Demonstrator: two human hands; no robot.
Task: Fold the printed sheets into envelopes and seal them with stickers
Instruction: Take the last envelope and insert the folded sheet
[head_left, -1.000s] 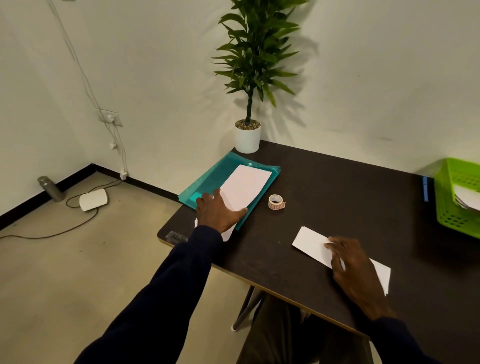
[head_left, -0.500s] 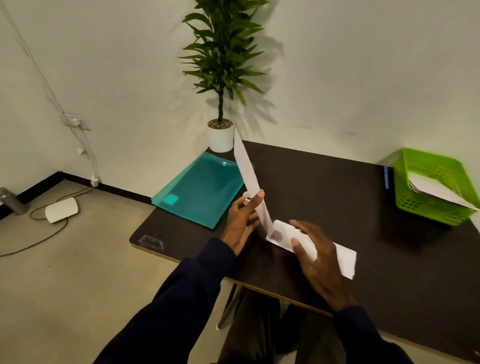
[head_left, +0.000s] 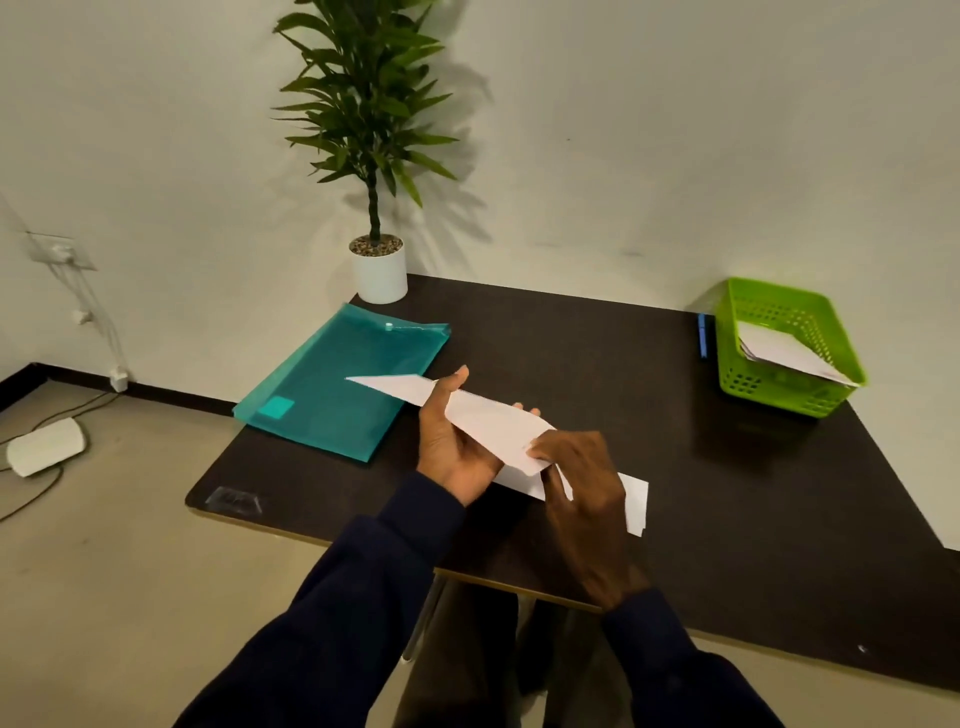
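White paper sheet (head_left: 483, 415), long and narrow, was held just above the dark desk (head_left: 571, 353), slanting far-left to near-right; the left hand (head_left: 452, 441) gripped its middle with curled fingers, and the right hand (head_left: 582, 467) pinched its near end.

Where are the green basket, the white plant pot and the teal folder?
green basket (head_left: 779, 397): head view, front wall.
white plant pot (head_left: 379, 278): head view, pot's side.
teal folder (head_left: 337, 423): head view, middle of cover.

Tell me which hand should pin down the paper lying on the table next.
Probably right: the right hand, pinching the near end of the lifted sheet, is over the flat paper; the left hand holds it higher up.
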